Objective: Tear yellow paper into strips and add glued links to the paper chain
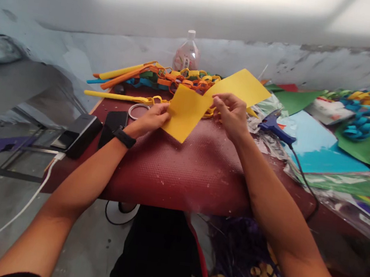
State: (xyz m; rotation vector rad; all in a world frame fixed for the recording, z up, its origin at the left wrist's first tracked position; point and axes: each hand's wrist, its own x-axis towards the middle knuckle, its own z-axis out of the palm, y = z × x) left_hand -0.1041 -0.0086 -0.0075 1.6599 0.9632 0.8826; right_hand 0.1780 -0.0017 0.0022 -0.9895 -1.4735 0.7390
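Note:
A yellow sheet of paper (187,114) is held up over the red table, tilted. My left hand (155,117) pinches its left edge between thumb and fingers. At the upper right corner, my right hand (232,113) has its thumb and fingertips closed on the paper. Behind the right hand is a second yellow sheet (243,86); whether the fingers touch it too, I cannot tell. Paper chains (182,81) in orange, yellow and green lie beyond the hands. A blue glue gun (278,128) with a cord rests to the right of my right hand.
The red table (173,173) also bears a phone (113,124), a white ring (137,111), a black box-shaped device (78,136) with a white cable, and rolled paper strips (125,74). A clear bottle (187,52) stands behind. Blue paper (323,147) and plastic wrappers cover the right side.

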